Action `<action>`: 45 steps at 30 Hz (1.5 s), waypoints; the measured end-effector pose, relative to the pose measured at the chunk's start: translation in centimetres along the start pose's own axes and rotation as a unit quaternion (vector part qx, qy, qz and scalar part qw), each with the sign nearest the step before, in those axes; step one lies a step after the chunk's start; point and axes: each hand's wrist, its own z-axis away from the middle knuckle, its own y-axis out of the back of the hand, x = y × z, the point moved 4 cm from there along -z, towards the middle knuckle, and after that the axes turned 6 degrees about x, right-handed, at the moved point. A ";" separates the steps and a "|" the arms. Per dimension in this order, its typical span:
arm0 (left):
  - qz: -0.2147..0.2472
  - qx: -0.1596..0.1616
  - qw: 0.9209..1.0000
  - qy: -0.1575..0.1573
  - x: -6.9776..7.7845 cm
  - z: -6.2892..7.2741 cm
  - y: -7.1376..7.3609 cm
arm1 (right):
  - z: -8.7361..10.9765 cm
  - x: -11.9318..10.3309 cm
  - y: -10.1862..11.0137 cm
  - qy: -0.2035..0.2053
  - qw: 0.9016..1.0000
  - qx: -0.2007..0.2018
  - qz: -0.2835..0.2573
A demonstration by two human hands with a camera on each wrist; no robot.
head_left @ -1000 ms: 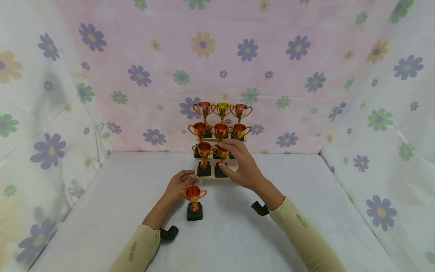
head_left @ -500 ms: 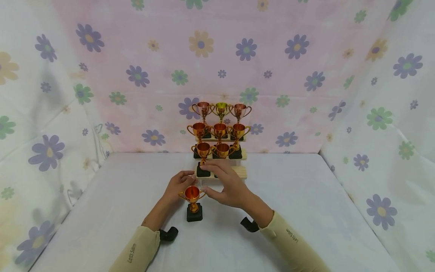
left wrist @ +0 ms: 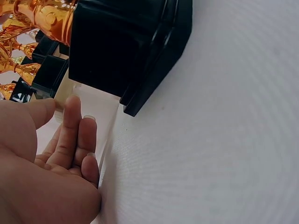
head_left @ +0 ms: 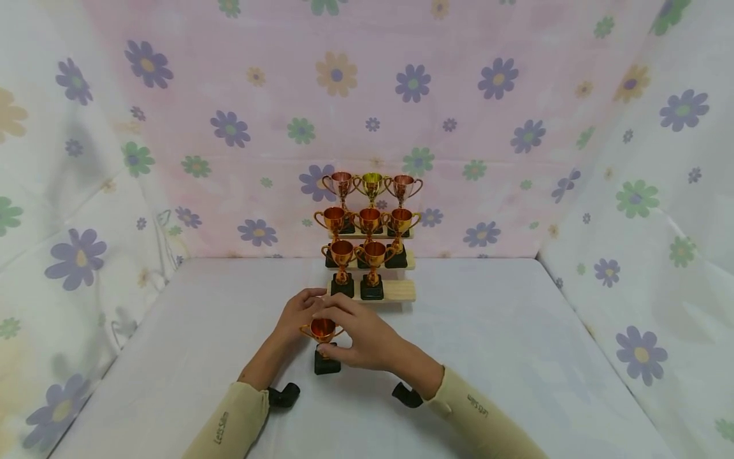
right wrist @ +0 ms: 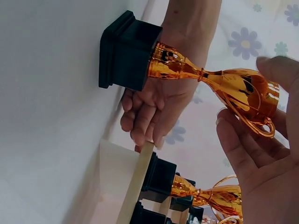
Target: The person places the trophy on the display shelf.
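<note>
An orange-gold trophy cup [head_left: 323, 330] with two handles and a black base stands upright on the white table, in front of a tiered wooden display stand [head_left: 399, 291]. My right hand [head_left: 367, 336] curves around this trophy, thumb on the near side and fingers beyond it. In the right wrist view, the fingers [right wrist: 233, 140] lie beside its handle, with a gap still showing. My left hand [head_left: 295, 317] pinches the front left end of the stand's lowest board between thumb and fingers. Two similar trophies, one of them this trophy [head_left: 373, 255], stand on that board, at left and middle.
The middle tier carries several orange-gold trophies [head_left: 402, 221]. On the top tier stand two pinkish copper trophies [head_left: 404, 186] with a yellow-gold trophy [head_left: 371, 183] between them. Flowered cloth [head_left: 367, 89] walls the table [head_left: 487, 319] at the back and sides.
My right hand has left the trophy in the middle of the lowest board and come left and nearer, around the front trophy. My left hand stays at the stand.
</note>
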 end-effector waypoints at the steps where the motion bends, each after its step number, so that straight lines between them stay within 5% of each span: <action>1: 0.000 0.000 1.000 0.000 0.0 0.0 0.0 | 0.0 0.0 0.0 -0.005 1.000 -0.001 0.000; 17: -0.025 0.009 1.000 0.002 -0.1 0.1 0.0 | 0.2 0.0 1.4 0.017 1.000 0.025 -0.002; 27: -0.043 0.020 0.999 0.023 -0.4 -0.2 0.0 | 0.2 -0.1 4.5 -0.007 0.998 0.065 0.005; 45: -0.007 0.018 0.999 0.037 -0.4 -0.5 -0.3 | 1.0 1.5 9.8 -0.024 0.989 0.145 0.021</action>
